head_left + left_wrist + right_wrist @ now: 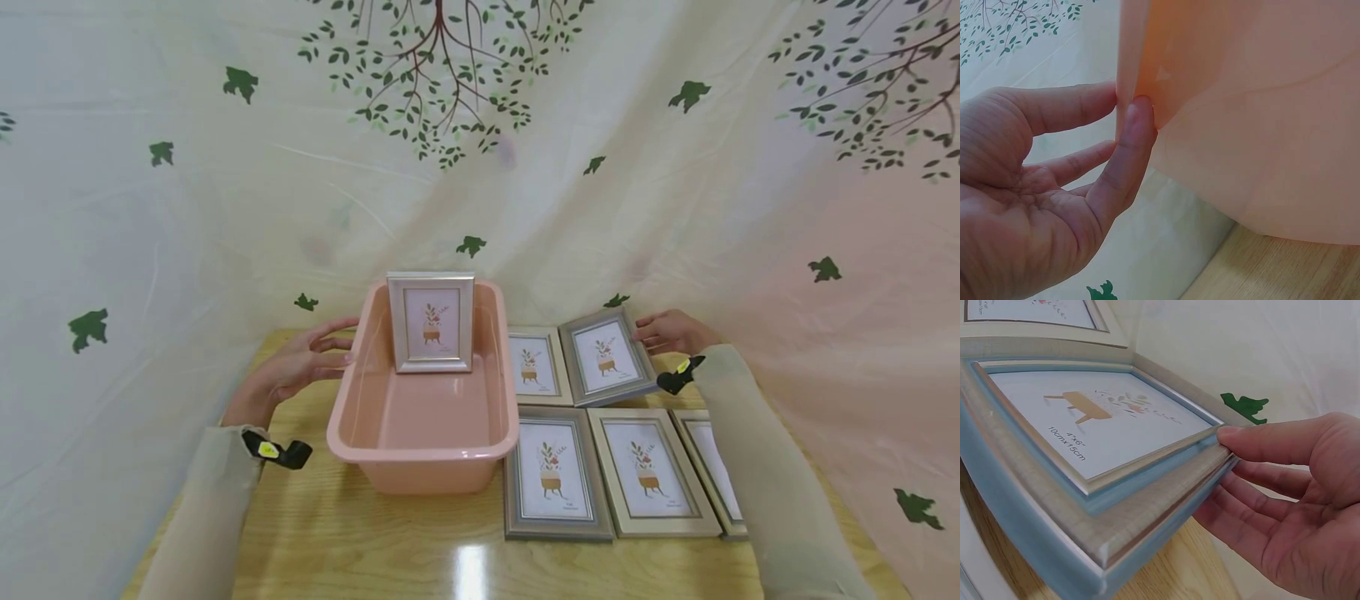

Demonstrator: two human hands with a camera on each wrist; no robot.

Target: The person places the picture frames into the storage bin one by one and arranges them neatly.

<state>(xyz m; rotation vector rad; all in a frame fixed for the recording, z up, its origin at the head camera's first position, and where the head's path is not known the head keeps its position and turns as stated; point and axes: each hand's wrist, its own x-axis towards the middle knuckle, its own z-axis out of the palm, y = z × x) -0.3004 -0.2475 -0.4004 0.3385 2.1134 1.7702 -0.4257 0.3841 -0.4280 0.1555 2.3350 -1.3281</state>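
Observation:
My left hand [303, 364] is at the left side of a pink plastic basin [345, 446]. In the left wrist view its thumb and a finger pinch the basin's overhanging rim [1132, 75]. Inside the basin, a silver picture frame [467, 325] leans upright against the far end. Over on the right, my right hand [675, 332] holds a grey picture frame [609, 352] by its right edge. That frame is tilted, its near right side raised off the table. In the right wrist view the thumb lies on the frame's face [1160, 506], with the other fingers beneath.
Beside the held frame lies a cream frame [561, 362], partly behind the basin. In the near row are a grey frame [517, 475], another cream frame [611, 475] and a third frame [708, 475] partly under my right sleeve. A printed curtain [525, 208] hangs behind the wooden table [360, 542].

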